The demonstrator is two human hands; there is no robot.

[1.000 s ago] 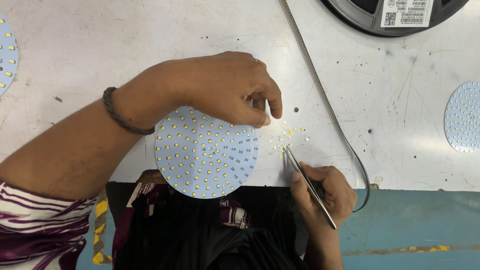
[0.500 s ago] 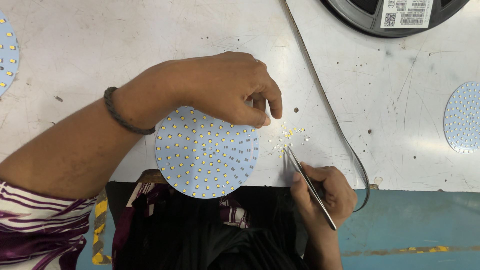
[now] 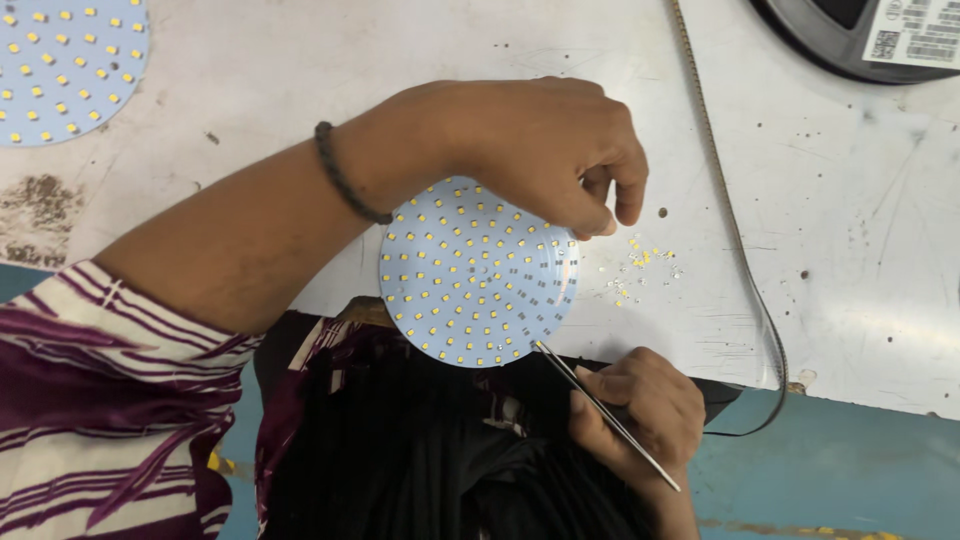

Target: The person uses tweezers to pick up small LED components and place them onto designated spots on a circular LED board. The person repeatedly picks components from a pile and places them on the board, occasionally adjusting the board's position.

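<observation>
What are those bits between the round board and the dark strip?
In the head view, loose yellow and white chips lie on the table between the round board and strip.

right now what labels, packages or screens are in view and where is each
White rectangular label: top right corner, stuck on a dark round reel, with small dark print and a square code patch; cut off by the frame edge.
No packages, signs or screens show elsewhere on the white table.

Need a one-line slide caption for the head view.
Left hand steadies a round light board at the table edge; right hand brings tweezers to its rim.
</observation>
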